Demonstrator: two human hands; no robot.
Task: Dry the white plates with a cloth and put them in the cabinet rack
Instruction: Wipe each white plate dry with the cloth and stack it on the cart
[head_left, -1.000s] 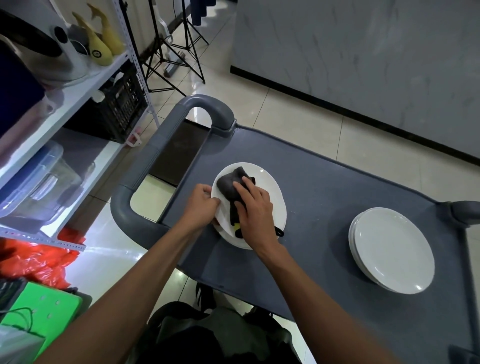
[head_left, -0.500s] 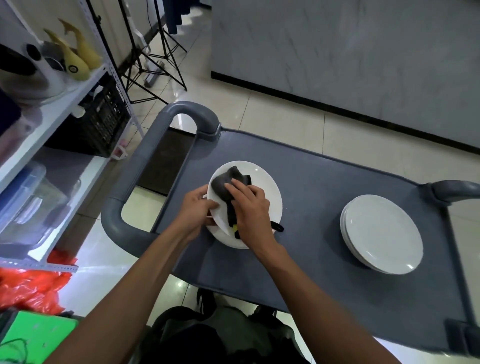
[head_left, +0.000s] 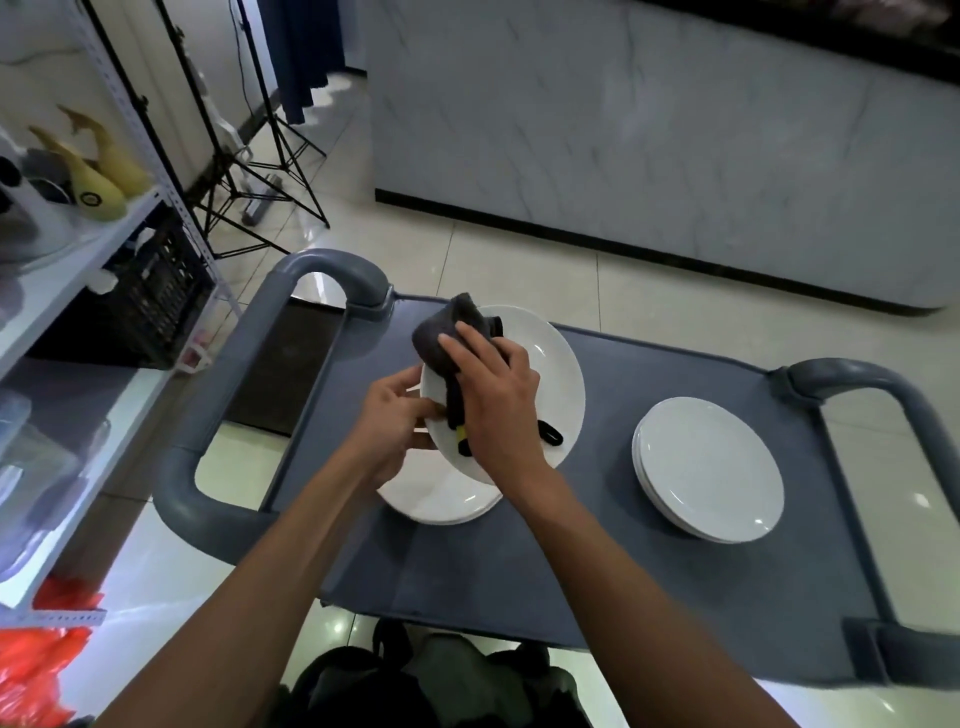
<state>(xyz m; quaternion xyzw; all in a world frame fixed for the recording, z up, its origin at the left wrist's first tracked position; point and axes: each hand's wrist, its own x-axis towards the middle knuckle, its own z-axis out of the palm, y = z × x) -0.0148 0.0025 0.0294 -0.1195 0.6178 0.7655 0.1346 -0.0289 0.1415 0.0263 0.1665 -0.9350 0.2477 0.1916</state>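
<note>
My left hand grips the left rim of a white plate, which is lifted and tilted above the grey cart top. My right hand holds a dark grey cloth with a yellow tag against the plate's face. Under the lifted plate lie more white plates in a low stack. A second stack of white plates sits to the right on the cart. The cabinet rack is not in view.
A white metal shelf with a black crate, yellow objects and clear boxes stands at the left. Tripod legs stand behind it. A marble counter runs across the back. Cart handles rise at both ends.
The top plate has come up off the left stack and tilted, held by my left hand, while my right hand keeps the cloth on it. The camera has tipped upward.
</note>
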